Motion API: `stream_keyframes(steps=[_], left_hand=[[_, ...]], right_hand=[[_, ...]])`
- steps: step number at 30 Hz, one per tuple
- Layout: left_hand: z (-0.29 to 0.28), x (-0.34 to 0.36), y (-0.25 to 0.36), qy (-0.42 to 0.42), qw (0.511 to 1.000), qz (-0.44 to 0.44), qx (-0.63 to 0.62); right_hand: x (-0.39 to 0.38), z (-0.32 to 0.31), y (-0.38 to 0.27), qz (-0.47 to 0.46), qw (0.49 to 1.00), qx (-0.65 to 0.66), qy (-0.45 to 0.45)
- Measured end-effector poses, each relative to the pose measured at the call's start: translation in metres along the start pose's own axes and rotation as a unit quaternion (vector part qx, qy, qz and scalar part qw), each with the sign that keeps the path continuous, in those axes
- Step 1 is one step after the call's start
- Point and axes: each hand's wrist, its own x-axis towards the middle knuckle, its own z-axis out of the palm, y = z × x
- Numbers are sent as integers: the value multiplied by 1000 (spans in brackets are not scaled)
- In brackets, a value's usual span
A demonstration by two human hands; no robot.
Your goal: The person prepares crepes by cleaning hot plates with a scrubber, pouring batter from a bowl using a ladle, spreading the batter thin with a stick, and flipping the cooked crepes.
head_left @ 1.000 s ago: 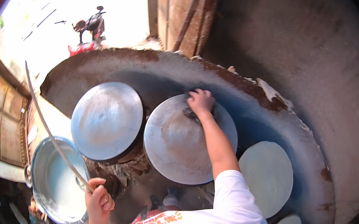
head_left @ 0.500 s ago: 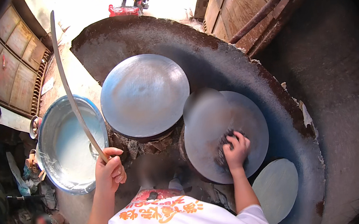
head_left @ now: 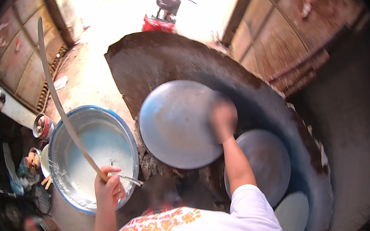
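Note:
My left hand is closed round the lower end of a long, thin, curved strip, which rises far up at the left. Below that strip stands a blue-rimmed basin of pale, batter-like liquid; a thin metal handle sticks out over its near rim. My right hand is over the right side of the far round griddle. Its fingers are smeared, and whether it holds the dark scrubbing wad cannot be told. The nearer griddle is partly behind my right forearm.
A broad, dark, curved counter surrounds the griddles. A pale round sheet lies at the lower right. Clutter and a tin stand left of the basin. Metal doors flank the bright opening, with a parked motorbike outside.
My right hand has gone from the dark wad on the nearer griddle to the far griddle. The whole view has shifted; my left hand keeps hold of the strip.

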Motion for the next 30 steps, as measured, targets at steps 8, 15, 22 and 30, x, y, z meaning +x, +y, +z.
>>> stream_keyframes(steps=[8,15,22,30], left_hand=[[-1,5,-10,118,992,3,-32],[4,24,-10,86,992,68,-63],[27,49,-13,30,999,16,-28],[19,36,5,-29,999,-25,-12]], right_hand=[[78,37,-167,-303,905,205,-216],[-90,-74,-118,-367,813,370,-260],[56,25,-4,23,981,171,-85],[-114,-87,-126,-177,934,288,-112]])
